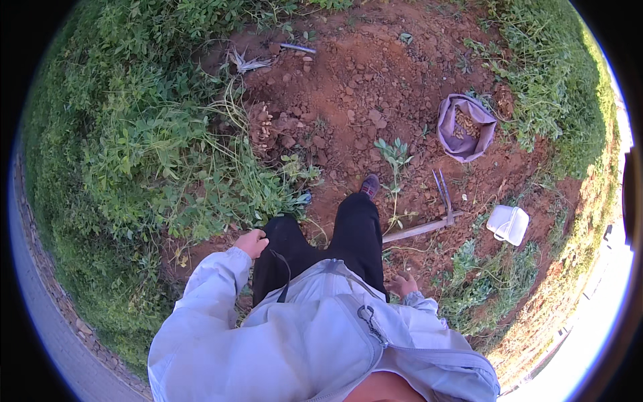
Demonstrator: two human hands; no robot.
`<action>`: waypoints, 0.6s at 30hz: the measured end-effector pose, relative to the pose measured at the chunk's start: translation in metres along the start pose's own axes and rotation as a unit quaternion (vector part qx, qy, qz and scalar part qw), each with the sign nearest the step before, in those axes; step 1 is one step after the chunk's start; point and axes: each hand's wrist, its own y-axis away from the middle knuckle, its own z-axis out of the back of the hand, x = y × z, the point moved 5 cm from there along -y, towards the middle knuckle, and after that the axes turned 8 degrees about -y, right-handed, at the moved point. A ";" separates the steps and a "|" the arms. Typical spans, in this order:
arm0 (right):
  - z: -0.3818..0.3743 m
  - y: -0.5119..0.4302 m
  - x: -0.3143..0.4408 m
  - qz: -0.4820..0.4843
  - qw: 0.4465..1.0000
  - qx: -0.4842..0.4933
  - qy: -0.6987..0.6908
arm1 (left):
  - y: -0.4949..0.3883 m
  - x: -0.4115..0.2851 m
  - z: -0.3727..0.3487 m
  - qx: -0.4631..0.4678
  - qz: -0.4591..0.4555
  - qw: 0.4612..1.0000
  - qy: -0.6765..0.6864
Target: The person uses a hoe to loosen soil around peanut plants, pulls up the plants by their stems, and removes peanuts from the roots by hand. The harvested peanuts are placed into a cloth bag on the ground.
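Note:
My left hand point(252, 244) is at my left knee, its fingers curled against the black trousers point(284, 236); whether they pinch the cloth cannot be told. Low beside my right thigh hangs my right hand point(402, 285), apparently holding nothing, with the fingers loosely apart. Nearest to it on the soil lies a two-pronged hoe point(448, 216), its wooden handle running back towards my right leg. Uprooted peanut plants point(251, 181) are heaped before my left knee, with a cluster of pods point(264, 125) at their root end. A single leafy stem point(396, 156) lies by my right shoe point(370, 185).
Farther right stands an open purple sack point(444, 125) with peanuts point(466, 125) inside. A white plastic bucket point(508, 224) is on the ground nearer me. Ahead lie a metal rod point(298, 48) and dry husks point(247, 62). Dense green plants point(115, 110) border the loose red soil point(346, 90).

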 end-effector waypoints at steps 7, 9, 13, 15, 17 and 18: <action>-0.081 -0.124 0.193 0.096 0.986 0.056 0.126 | -0.094 -0.075 -0.051 -0.051 -0.022 0.997 0.060; -0.123 -0.155 0.208 0.100 0.970 0.066 0.213 | -0.129 -0.084 -0.048 -0.082 -0.037 0.992 0.090; -0.224 -0.235 0.212 0.147 0.915 0.123 0.356 | -0.227 -0.089 -0.034 -0.150 -0.089 0.978 0.114; -0.282 -0.279 0.211 0.230 0.865 0.153 0.418 | -0.291 -0.086 -0.014 -0.202 -0.128 0.968 0.081; -0.342 -0.323 0.213 0.331 0.801 0.170 0.469 | -0.355 -0.082 0.014 -0.294 -0.159 0.943 0.012; -0.370 -0.349 0.212 0.333 0.785 0.158 0.497 | -0.383 -0.081 0.032 -0.359 -0.188 0.914 -0.010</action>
